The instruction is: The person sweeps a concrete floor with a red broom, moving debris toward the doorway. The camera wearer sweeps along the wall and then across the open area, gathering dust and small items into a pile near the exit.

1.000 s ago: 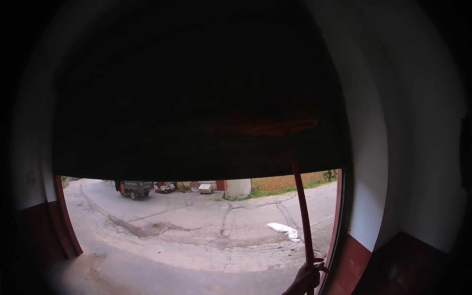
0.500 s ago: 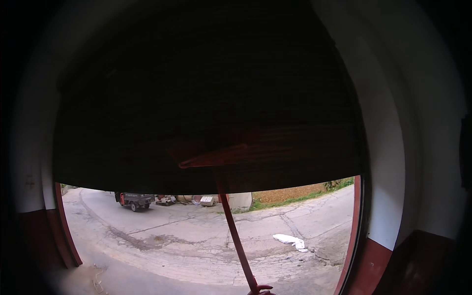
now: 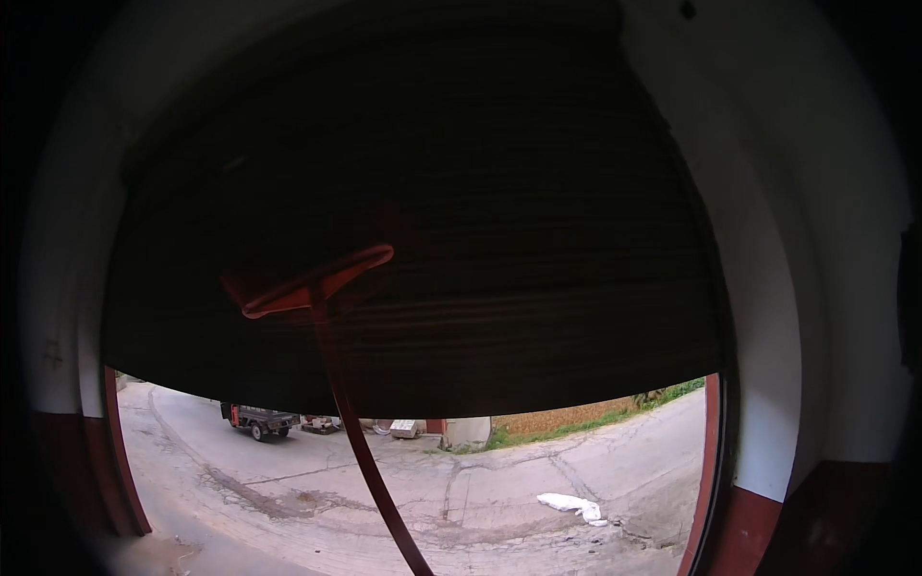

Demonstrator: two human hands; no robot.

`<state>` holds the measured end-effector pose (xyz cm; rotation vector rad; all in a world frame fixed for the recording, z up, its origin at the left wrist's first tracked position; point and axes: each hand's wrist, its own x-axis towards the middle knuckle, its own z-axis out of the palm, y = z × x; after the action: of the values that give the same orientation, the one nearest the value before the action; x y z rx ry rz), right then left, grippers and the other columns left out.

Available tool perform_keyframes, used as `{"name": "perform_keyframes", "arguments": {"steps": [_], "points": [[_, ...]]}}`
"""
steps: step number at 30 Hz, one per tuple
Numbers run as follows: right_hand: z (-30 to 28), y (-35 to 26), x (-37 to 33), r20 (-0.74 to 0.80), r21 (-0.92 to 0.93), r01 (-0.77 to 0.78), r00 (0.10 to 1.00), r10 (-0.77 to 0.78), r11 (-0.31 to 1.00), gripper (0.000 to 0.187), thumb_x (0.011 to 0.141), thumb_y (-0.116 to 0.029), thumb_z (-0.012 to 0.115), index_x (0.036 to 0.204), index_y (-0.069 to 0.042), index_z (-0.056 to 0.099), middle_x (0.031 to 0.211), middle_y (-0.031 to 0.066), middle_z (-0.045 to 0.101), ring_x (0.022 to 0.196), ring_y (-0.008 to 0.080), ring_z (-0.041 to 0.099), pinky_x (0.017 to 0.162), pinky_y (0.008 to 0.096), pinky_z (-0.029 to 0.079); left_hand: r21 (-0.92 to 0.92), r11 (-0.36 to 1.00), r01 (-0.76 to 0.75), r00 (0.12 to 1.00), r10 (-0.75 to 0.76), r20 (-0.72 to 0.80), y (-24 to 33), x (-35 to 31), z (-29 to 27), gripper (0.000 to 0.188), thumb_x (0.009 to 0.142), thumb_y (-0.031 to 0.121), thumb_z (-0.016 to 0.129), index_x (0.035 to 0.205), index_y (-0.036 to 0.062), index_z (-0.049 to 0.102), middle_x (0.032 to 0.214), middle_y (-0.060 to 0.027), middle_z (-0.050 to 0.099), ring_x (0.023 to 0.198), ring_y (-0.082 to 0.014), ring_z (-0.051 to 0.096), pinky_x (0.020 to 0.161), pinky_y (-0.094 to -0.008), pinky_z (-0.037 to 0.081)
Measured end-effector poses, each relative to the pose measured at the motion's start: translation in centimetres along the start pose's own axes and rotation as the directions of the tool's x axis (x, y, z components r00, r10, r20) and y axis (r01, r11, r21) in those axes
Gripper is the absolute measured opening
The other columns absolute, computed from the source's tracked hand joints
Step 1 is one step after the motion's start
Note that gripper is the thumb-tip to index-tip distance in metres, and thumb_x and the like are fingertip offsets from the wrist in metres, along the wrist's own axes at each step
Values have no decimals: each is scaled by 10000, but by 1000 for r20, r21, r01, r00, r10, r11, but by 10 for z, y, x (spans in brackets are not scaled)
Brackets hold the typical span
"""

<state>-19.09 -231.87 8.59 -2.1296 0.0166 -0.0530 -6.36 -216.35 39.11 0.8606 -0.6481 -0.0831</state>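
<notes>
A long red pole (image 3: 360, 451) rises from the lower edge of the picture and leans to the left. Its wide red T-shaped head (image 3: 319, 290) is tilted, with the right end higher, in front of a dark, ribbed roller shutter (image 3: 538, 331). I cannot make out whether the head touches the shutter. The exact kind of tool is unclear. Neither my left hand nor my right hand is in view; the pole's lower end runs out of the picture.
The shutter hangs partway down the doorway between white-and-red walls (image 3: 764, 442). Beyond it lie a cracked concrete road (image 3: 336, 523), a small three-wheeled cargo vehicle (image 3: 259, 420) and a crumpled white sack (image 3: 573, 506). A brown field (image 3: 557, 429) borders the road.
The tool's head has moved up and left across the shutter, and its pole has shifted left. Fingers seen on the pole at the bottom edge are out of view. The whole scene sits lower.
</notes>
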Motion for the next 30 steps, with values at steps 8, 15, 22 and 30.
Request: {"name": "perform_keyframes", "arguments": {"steps": [8, 15, 22, 30], "points": [[-202, -261, 60, -291, 59, 627, 756, -587, 777, 191, 776, -204, 552, 886, -54, 508, 491, 11, 434, 419, 76, 406, 376, 234, 326, -1, 938, -348, 938, 348, -2, 95, 151, 44, 208, 848, 217, 391, 997, 76, 424, 760, -174, 538, 324, -46, 261, 306, -182, 211], [-276, -232, 18, -471, 219, 496, 808, -354, 840, 227, 798, -194, 518, 964, -39, 500, 514, -59, 391, 403, 14, 333, 341, 163, 263, -94, 985, -143, 958, 162, 238, 42, 203, 165, 202, 803, 231, 473, 920, 67, 483, 750, -119, 557, 353, -25, 257, 339, -160, 213], [-266, -196, -50, -465, 716, 332, 883, 64, 615, 442, 814, -112, 467, 1223, -92, 302, 516, -51, 346, 363, 22, 293, 308, 152, 229, 56, 987, 151, 884, -161, 439, -45, 194, 261, 334, 826, 247, 447, 1084, 60, 348, 785, -127, 565, 303, -67, 322, 301, -206, 280], [-246, -220, -47, -513, 777, 382, 845, 152, 500, 314, 847, -209, 412, 1140, -115, 353, 459, -27, 323, 318, 49, 276, 267, 178, 220, 188, 964, 188, 773, -263, 577, -77, 201, 308, 383, 810, 307, 472, 1073, 75, 319, 693, -68, 574, 293, -63, 330, 289, -190, 272]]}}
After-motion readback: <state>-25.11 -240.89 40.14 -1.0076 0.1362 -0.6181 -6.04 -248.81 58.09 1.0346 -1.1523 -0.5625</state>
